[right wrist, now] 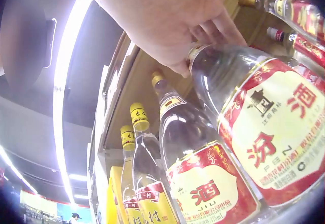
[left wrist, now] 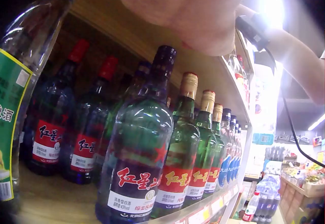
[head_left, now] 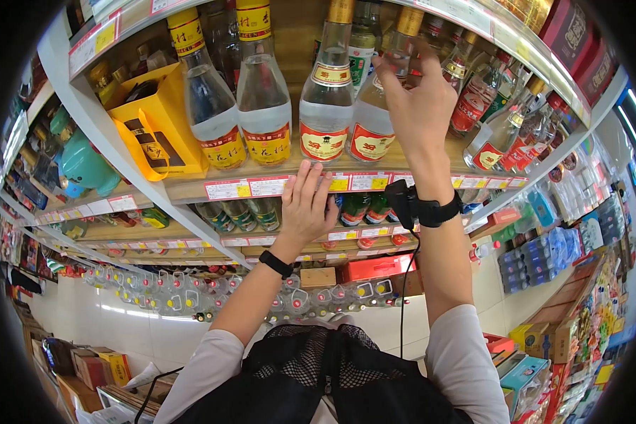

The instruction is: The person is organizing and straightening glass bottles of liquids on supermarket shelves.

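Observation:
My right hand (head_left: 424, 99) reaches onto the upper shelf, its thumb and fingers around the neck of a clear liquor bottle (head_left: 372, 138) with a red and cream label. In the right wrist view the same bottle (right wrist: 277, 138) leans across the picture, the fingers partly hidden behind its neck. Just left of it stands a matching bottle (head_left: 325, 116). My left hand (head_left: 307, 208) rests with extended fingers on the price-tag strip (head_left: 268, 186) at the shelf's front edge. Below that hand, green and clear bottles (left wrist: 137, 153) line the lower shelf.
Two yellow-capped bottles (head_left: 265, 106) and a yellow gift box (head_left: 155, 127) occupy the shelf's left part. More red-labelled bottles (head_left: 473, 102) crowd the right. A grey shelf post (head_left: 131, 141) slants down at the left. Large plastic jugs (head_left: 169, 290) stand on the floor beneath.

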Motion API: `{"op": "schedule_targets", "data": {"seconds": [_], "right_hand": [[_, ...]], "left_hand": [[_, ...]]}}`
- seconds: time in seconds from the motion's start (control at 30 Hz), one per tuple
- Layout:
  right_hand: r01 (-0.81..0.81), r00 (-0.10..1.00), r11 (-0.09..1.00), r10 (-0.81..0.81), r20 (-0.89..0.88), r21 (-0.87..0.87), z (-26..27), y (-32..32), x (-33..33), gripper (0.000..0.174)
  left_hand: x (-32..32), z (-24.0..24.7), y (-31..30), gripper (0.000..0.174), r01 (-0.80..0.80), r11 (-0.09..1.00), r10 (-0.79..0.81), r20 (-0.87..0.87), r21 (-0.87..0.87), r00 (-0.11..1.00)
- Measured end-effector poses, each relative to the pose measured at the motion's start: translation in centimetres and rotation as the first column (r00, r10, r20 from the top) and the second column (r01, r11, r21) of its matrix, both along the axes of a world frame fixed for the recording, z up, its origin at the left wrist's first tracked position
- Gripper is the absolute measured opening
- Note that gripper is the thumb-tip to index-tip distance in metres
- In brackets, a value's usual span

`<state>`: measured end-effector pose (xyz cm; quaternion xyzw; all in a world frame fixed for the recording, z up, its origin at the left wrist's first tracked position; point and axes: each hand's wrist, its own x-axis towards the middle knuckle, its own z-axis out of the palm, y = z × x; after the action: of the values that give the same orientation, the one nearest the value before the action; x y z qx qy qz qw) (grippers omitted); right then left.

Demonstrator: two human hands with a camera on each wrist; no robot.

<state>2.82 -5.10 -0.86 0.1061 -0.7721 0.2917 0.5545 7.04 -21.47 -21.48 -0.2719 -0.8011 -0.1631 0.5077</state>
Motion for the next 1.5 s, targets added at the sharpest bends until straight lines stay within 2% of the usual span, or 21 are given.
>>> {"op": "schedule_targets", "data": {"seconds": [0.07, 0.1, 0.17, 0.23, 0.33, 0.4, 0.47, 0.5, 0.6, 0.67, 0.8, 0.83, 0.9, 0.97, 1.03, 1.1, 1.2, 1.27, 1.33, 1.4, 1.5], "right_hand": [[0.015, 0.999, 1.0, -0.015, 0.044, -0.006, 0.1, 0.0, 0.1, 0.052], [0.011, 0.999, 1.0, -0.011, 0.043, 0.016, -0.2, 0.3, -0.1, 0.059], [-0.041, 0.996, 0.999, 0.04, 0.074, 0.016, -0.8, 1.1, 0.0, 0.059], [-0.209, 0.965, 0.978, 0.21, 0.155, -0.026, -1.6, 1.6, 1.2, 0.058], [-0.257, 0.96, 0.956, 0.269, 0.076, -0.139, -5.2, 3.8, 2.6, 0.049], [-0.205, 0.957, 0.915, 0.262, 0.124, -0.346, -7.0, 5.7, 5.3, 0.037], [-0.217, 0.957, 0.842, 0.283, 0.061, -0.494, -8.9, 8.4, 7.0, 0.026], [-0.213, 0.958, 0.845, 0.278, 0.063, -0.49, -9.2, 9.8, 7.5, 0.026], [-0.09, 0.995, 0.873, 0.095, -0.013, -0.479, -8.9, 14.2, 8.8, 0.021], [0.021, 1.0, 0.902, -0.017, 0.011, -0.432, -7.5, 17.0, 9.0, 0.023], [0.104, 0.994, 0.951, -0.097, 0.041, -0.292, -4.2, 20.2, 8.3, 0.032], [0.091, 0.996, 0.973, -0.087, 0.032, -0.213, -3.6, 20.7, 7.7, 0.039], [0.101, 0.995, 0.993, -0.1, 0.027, -0.054, -2.6, 21.4, 6.6, 0.058], [0.112, 0.994, 0.994, -0.111, 0.01, -0.004, -2.0, 21.9, 5.2, 0.059], [0.122, 0.992, 0.992, -0.121, -0.021, 0.037, -1.3, 22.2, 3.5, 0.061], [0.228, 0.973, 0.967, -0.23, 0.002, 0.115, -1.1, 22.2, 2.2, 0.064], [0.26, 0.961, 0.962, -0.267, 0.077, 0.087, -1.3, 21.6, 1.3, 0.064], [0.264, 0.962, 0.961, -0.268, 0.045, 0.078, -1.0, 20.8, 1.4, 0.059], [0.29, 0.948, 0.957, -0.289, 0.133, 0.016, -0.6, 20.2, 1.6, 0.055], [0.303, 0.95, 0.952, -0.306, 0.066, 0.048, -0.7, 19.2, 1.6, 0.053], [0.322, 0.946, 0.943, -0.323, 0.003, 0.087, -0.6, 16.4, 2.4, 0.05]], "left_hand": [[0.8, 0.8, 0.1, 0.061, 0.116, 0.984, -0.129, 0.09, 0.139, 0.988], [0.9, 1.4, 0.3, 0.061, 0.121, 0.983, -0.134, 0.085, 0.136, 0.987], [1.5, 2.9, 0.7, 0.066, 0.396, 0.837, -0.395, -0.082, 0.378, 0.915], [2.6, 8.6, 0.8, 0.065, 0.351, 0.886, -0.333, -0.112, 0.302, 0.936], [0.2, 15.2, 1.4, 0.066, 0.329, 0.887, -0.276, -0.198, 0.326, 0.941], [-1.9, 18.3, 1.6, 0.067, 0.353, 0.87, -0.287, -0.229, 0.343, 0.93], [-3.3, 20.7, 1.8, 0.065, 0.246, 0.94, -0.179, -0.273, 0.238, 0.945], [-4.0, 21.5, 2.0, 0.065, 0.251, 0.937, -0.182, -0.274, 0.243, 0.944], [-4.5, 22.6, 2.9, 0.064, 0.259, 0.937, -0.219, -0.183, 0.233, 0.958], [-4.0, 23.1, 3.6, 0.064, 0.126, 0.926, -0.172, 0.101, 0.357, 0.98], [-5.3, 22.1, 4.1, 0.052, 0.094, 0.914, -0.106, 0.007, 0.396, 0.994], [-5.1, 22.2, 4.1, 0.05, 0.072, 0.94, -0.062, -0.042, 0.334, 0.997], [-5.1, 22.3, 4.1, 0.051, 0.062, 0.941, -0.062, -0.011, 0.332, 0.998], [-5.2, 22.1, 4.2, 0.052, 0.05, 0.944, -0.06, 0.019, 0.325, 0.998], [-5.6, 22.0, 4.2, 0.054, 0.058, 0.94, -0.045, -0.046, 0.335, 0.998], [-5.4, 21.9, 4.1, 0.054, 0.051, 0.938, -0.053, -0.005, 0.343, 0.999], [-4.9, 21.9, 4.3, 0.054, 0.041, 0.941, -0.043, -0.002, 0.336, 0.999], [-5.3, 21.8, 4.2, 0.054, 0.055, 0.94, -0.054, -0.011, 0.338, 0.998], [-5.4, 21.6, 4.2, 0.054, 0.038, 0.935, -0.046, 0.016, 0.353, 0.999], [-5.6, 21.5, 4.3, 0.055, -0.051, 0.941, 0.051, 0.01, 0.333, 0.999], [-5.6, 21.5, 4.5, 0.058, -0.039, 0.938, 0.035, 0.019, 0.344, 0.999]]}}
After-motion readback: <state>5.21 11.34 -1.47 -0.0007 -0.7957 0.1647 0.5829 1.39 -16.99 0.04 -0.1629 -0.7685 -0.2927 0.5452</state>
